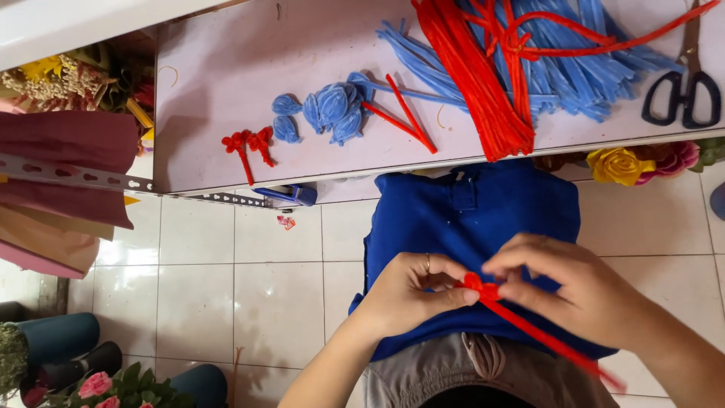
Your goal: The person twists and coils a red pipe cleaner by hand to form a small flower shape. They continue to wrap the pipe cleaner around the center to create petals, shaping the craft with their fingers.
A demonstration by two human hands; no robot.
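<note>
Both of my hands pinch a red pipe cleaner (529, 326) over my lap, above a blue cloth (468, 219). My left hand (411, 293) grips its curled, bunched tip. The fingers of my right hand (578, 291) close on the same curl from the other side, and the straight stem runs down to the right under that wrist. On the white table (226, 83) beyond lie a thick bundle of red pipe cleaners (472, 75), a heap of blue pipe cleaners (574, 75), a blue pipe-cleaner flower (332, 109) and two small red curled pieces (249, 143).
Black-handled scissors (683, 87) rest at the table's right end. Yellow and pink artificial roses (642, 162) sit under the table edge at right. Folded maroon and pink paper (64, 177) is stacked at left. Pots and pink flowers (98, 381) stand on the tiled floor at lower left.
</note>
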